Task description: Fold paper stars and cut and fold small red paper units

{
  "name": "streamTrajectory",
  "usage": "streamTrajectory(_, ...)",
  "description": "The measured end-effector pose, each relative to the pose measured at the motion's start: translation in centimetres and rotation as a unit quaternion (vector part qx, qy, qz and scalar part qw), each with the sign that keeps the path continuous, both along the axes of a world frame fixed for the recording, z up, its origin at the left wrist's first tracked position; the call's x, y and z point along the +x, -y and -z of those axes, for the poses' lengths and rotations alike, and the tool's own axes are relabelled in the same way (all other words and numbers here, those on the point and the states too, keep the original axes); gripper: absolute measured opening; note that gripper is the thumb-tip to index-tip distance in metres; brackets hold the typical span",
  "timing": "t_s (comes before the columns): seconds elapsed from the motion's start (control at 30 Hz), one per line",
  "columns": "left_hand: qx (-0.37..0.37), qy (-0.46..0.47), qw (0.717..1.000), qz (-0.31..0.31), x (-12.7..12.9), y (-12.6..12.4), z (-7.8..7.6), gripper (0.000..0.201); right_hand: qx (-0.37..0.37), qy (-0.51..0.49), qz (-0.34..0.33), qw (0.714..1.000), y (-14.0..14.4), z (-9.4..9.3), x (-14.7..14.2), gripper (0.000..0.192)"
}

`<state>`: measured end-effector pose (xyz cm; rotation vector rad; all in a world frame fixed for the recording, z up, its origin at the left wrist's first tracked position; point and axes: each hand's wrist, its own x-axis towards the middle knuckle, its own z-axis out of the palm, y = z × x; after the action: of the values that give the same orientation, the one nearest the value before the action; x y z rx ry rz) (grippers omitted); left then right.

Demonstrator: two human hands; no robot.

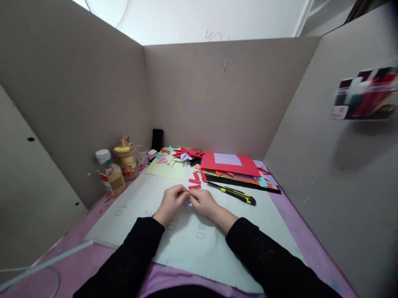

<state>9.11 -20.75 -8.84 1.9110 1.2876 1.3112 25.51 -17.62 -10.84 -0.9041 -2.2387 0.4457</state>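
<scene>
My left hand (171, 203) and my right hand (203, 202) meet over the middle of a white cutting board (224, 245), their fingertips pinched together. Between them a small piece of lilac paper (186, 202) shows below the fingers; most of it is hidden. Just beyond the hands lie several short red paper strips (194, 181). To the right of them rests a yellow and black utility knife (234, 193), its blade end pointing toward the strips.
Stacked coloured paper (253, 165) lies at the back right, folded paper stars (184, 153) at the back left. A bottle (114, 175), a jar (126, 161) and a black phone (157, 139) stand along the left. Grey panels (233, 98) enclose the table on three sides.
</scene>
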Motion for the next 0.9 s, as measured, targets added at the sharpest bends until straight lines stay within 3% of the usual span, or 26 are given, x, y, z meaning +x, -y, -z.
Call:
streamTrajectory(0.13,-0.021,0.060,0.998,-0.015,-0.3,0.1,-0.2,0.014,-0.002,0.004,0.018,1.000,0.1,-0.1,-0.2,0.024)
streamTrajectory(0.3,-0.059,0.128,0.990,-0.021,-0.2,0.1,-0.3,0.017,0.026,0.045,0.092,0.994,0.4,-0.3,-0.7,0.020)
streamTrajectory(0.47,-0.103,0.205,0.973,-0.020,-0.8,-0.7,0.4,0.023,-0.014,-0.001,0.091,0.996,-0.1,0.0,-0.7,0.029)
streamTrajectory(0.63,-0.126,0.337,0.930,-0.072,-2.0,-2.3,1.6,0.031,-0.119,-0.164,0.095,0.975,-0.7,0.3,-0.2,0.035)
streamTrajectory(0.77,-0.158,0.430,0.887,-0.049,-1.8,-2.9,2.2,0.034,-0.161,-0.241,0.026,0.957,-0.7,1.0,-0.7,0.016)
streamTrajectory(0.9,-0.196,0.494,0.846,-0.041,-1.3,-2.9,2.1,0.023,-0.231,-0.269,-0.005,0.935,-0.4,1.6,-1.6,0.022)
